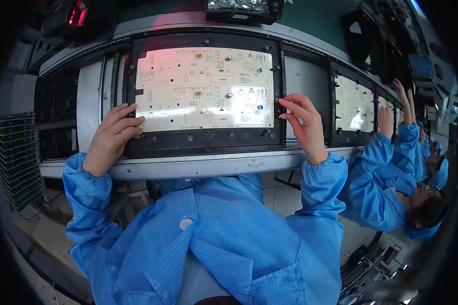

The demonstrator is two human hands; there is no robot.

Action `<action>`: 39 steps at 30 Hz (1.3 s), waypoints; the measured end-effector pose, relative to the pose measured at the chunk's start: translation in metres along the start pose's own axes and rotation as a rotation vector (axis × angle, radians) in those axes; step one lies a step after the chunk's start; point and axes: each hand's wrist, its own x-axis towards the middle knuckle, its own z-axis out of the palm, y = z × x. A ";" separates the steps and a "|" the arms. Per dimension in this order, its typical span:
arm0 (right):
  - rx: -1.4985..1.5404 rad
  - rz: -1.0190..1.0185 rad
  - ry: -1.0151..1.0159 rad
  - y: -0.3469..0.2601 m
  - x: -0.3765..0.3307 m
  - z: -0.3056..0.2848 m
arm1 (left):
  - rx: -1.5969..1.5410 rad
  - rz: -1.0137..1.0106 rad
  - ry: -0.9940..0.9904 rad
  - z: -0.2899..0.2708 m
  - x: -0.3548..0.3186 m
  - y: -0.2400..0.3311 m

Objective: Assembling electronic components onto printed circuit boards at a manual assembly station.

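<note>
A pale printed circuit board [160,96] lies in a black carrier frame [208,145] in front of me. Printed outlines and a few small components, some blue, some yellowish, show on it. At the carrier's left side, my left hand [112,134] rests its fingertips over the rim and the board's edge, fingers apart; it wears a ring. Across from it, my right hand [306,124] touches the right rim with its index finger and thumb, which are spread. Neither hand visibly grasps anything, though the undersides of the fingers are hidden.
The carrier sits on a conveyor with a metal front rail [249,163]. Farther right along it are another board [353,104] and people in blue coats, their hands over the line. A rack of stacked boards [19,160] stands left. A black tray [244,11] lies beyond the conveyor.
</note>
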 end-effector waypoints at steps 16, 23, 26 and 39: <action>0.084 0.075 0.192 -0.009 -0.008 0.031 | -0.213 -0.189 0.075 -0.013 0.018 -0.010; -0.112 -0.093 -0.067 -0.048 -0.014 0.011 | -0.213 -0.274 0.089 -0.001 -0.002 -0.012; -0.195 -0.135 0.003 -0.046 -0.030 0.023 | -0.300 -0.209 0.138 0.005 0.001 -0.016; -0.327 0.048 0.289 -0.061 -0.026 0.060 | -0.127 -0.163 0.147 0.013 0.011 -0.011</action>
